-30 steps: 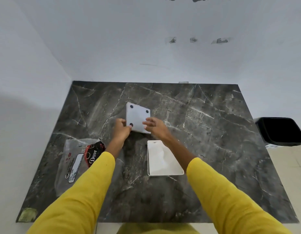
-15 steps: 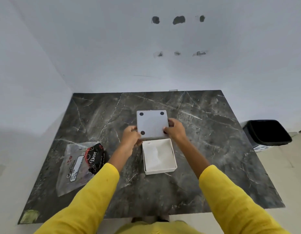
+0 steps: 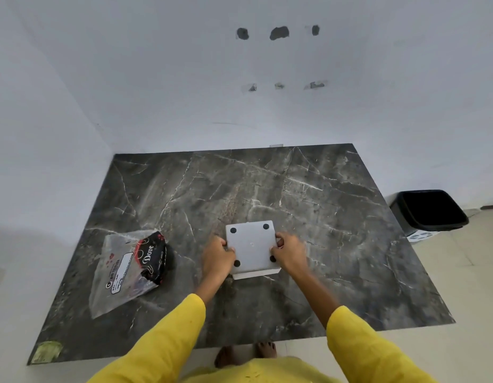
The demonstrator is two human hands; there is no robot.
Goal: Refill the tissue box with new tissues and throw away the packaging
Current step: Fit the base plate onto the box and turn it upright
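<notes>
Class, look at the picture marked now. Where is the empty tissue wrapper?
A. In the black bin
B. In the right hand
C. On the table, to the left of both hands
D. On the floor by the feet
C: the tissue wrapper lies flat on the table, left of the left hand, while both hands grip the white box.

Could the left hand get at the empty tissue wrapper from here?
Probably yes: the wrapper lies on the table just outboard of the left hand, nothing between, though that hand now grips the box base panel.
</notes>
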